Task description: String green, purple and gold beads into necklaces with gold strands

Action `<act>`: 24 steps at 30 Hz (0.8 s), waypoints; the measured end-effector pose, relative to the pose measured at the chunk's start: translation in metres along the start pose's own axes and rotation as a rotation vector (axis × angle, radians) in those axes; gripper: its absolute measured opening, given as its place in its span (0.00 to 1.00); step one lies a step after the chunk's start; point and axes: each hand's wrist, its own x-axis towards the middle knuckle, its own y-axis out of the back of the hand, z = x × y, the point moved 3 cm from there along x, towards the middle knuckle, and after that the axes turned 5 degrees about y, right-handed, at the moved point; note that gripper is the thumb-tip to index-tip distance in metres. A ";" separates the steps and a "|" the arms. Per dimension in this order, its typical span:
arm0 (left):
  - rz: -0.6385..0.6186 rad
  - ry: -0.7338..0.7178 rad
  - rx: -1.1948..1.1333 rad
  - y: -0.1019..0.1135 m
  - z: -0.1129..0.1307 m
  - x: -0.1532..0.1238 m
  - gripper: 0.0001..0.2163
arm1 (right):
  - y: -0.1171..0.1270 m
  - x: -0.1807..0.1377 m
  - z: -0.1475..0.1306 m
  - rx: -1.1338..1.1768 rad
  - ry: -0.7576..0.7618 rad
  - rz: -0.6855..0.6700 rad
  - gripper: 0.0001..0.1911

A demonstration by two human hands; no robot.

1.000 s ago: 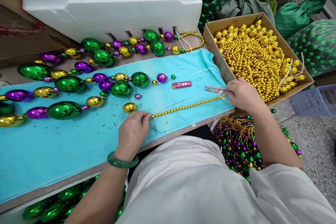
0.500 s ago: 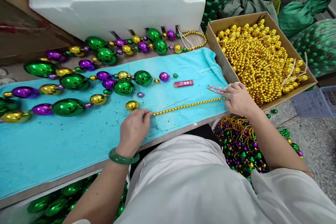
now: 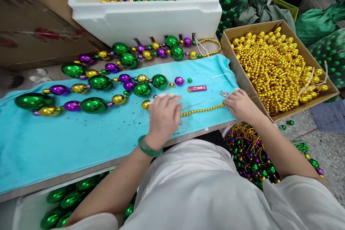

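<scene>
A thin strand of small gold beads lies on the turquoise towel. Its right end is pinched by the right hand; the left hand, blurred, is spread over its left end. Light, limp and slippery, it is probably best gripped at the ends.

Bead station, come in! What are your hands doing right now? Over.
Left hand blurred, over the gold bead strand. Right hand pinches its far end beside snips. Loose gold ball near the left hand.

Turquoise towel, gold bead strand, small red tag
</scene>
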 end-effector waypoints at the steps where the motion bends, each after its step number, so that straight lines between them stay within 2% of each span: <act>1: -0.065 -0.038 -0.141 -0.008 0.013 0.008 0.14 | 0.002 0.001 0.001 0.001 0.008 0.001 0.14; 3: -0.259 -0.045 -0.471 -0.032 0.039 0.023 0.15 | 0.006 0.001 0.005 0.019 0.025 0.007 0.14; 6: -0.563 0.022 -0.904 -0.071 0.074 0.043 0.17 | 0.012 -0.003 0.011 0.110 0.042 0.037 0.15; 9: -0.849 0.039 -1.103 -0.098 0.100 0.053 0.14 | 0.020 -0.008 0.016 0.308 -0.034 0.073 0.13; 11: -0.958 0.106 -1.137 -0.106 0.107 0.056 0.14 | 0.023 -0.010 0.017 0.429 -0.155 0.067 0.13; 13: -1.000 0.169 -1.123 -0.107 0.108 0.056 0.14 | 0.026 -0.011 0.018 0.508 -0.251 0.021 0.22; 14: -1.013 0.185 -1.106 -0.105 0.107 0.056 0.14 | 0.028 -0.012 0.019 0.546 -0.272 -0.013 0.22; 17: -1.051 0.231 -1.052 -0.096 0.101 0.051 0.14 | 0.035 -0.017 0.027 0.692 -0.286 -0.040 0.10; 20: -1.019 0.292 -0.992 -0.085 0.090 0.042 0.14 | 0.044 -0.028 0.051 0.749 -0.403 0.181 0.11; 24: -0.928 0.341 -0.946 -0.072 0.064 0.027 0.12 | 0.044 -0.047 0.091 0.561 -0.714 0.559 0.11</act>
